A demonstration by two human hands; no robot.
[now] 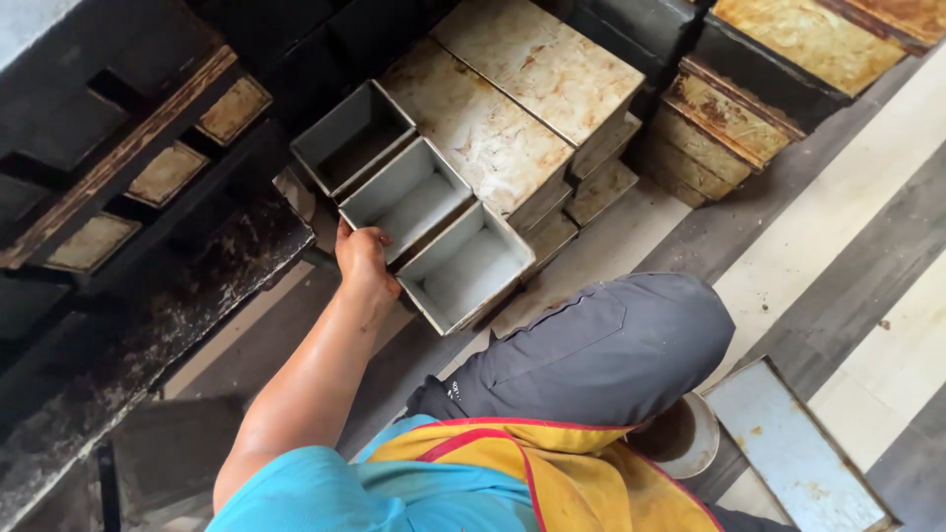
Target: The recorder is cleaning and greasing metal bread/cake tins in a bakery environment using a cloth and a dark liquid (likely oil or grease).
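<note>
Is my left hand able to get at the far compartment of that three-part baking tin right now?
Probably yes. The left hand already grips the strapped tin at its middle compartment, and nothing covers the far compartment.

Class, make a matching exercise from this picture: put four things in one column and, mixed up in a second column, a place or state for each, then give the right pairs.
Things:
1. left hand
2. three-box tin
3. flat tray
4. round bowl

Places or states:
A. lying on the floor at lower right
B. gripping a tin's rim
C. partly hidden by the knee
D. open side up, empty

Pairs: 1-B, 2-D, 3-A, 4-C
</note>
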